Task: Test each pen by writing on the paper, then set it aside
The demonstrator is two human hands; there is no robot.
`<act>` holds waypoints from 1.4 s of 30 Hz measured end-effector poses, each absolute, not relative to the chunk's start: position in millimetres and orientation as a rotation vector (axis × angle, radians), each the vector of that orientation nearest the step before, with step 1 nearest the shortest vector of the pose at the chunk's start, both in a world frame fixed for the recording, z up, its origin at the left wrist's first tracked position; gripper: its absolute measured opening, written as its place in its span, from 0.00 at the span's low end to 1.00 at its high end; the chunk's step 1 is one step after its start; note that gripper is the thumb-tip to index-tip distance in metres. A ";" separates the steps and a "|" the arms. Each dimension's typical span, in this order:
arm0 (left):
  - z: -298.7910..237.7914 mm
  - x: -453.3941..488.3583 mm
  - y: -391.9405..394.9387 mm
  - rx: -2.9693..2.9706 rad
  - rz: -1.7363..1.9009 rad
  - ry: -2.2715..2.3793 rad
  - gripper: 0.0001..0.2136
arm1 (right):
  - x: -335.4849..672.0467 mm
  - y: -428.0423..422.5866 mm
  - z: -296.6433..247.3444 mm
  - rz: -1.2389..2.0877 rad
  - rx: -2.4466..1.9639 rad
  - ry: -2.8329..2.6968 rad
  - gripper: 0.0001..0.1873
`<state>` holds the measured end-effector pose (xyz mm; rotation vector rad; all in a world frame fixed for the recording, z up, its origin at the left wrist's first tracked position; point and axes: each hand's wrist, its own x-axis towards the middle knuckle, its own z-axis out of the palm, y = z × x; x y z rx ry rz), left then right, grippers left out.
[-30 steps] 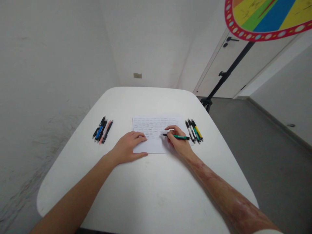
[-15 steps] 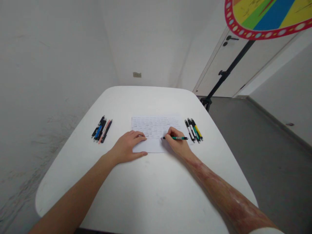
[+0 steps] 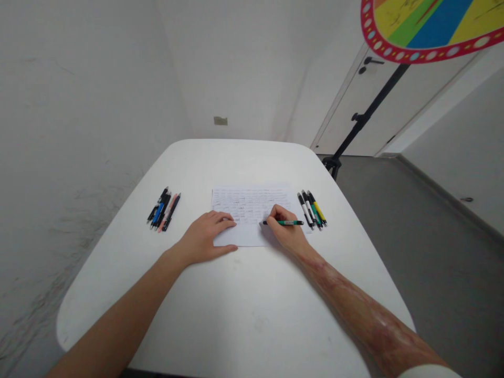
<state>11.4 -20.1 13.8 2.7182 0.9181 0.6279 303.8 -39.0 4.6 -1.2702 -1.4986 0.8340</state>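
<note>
My right grip (image 3: 289, 234), looser a second ago, now curls round the green pen (image 3: 292, 223) at the paper's (image 3: 252, 210) four o'clock: firmer control, I judge. Paper lies twelve o'clock from me. Left grip (image 3: 205, 236) rests empty at its eight. Tip contact: too small to tell.

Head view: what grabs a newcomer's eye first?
Probably the bright wheel, cut off at top right. Next, the right hand holding a green pen at the paper on the white table, and the left hand over the paper's near left corner. Pens lie bunched either side of the paper.
</note>
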 end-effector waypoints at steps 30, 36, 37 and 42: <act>13.7 11.1 -20.0 2.724 0.618 0.921 0.25 | 305.8 -38.3 1.2 0.815 -1.290 -1.502 0.11; 13.0 10.9 -19.5 2.718 0.614 0.928 0.25 | 307.1 -37.7 0.3 0.811 -1.269 -1.520 0.11; 12.9 10.8 -19.5 2.717 0.614 0.929 0.24 | 307.3 -37.7 0.2 0.803 -1.269 -1.509 0.11; 13.9 11.2 -19.9 2.717 0.612 0.927 0.25 | 307.3 -38.7 0.6 0.792 -1.283 -1.512 0.11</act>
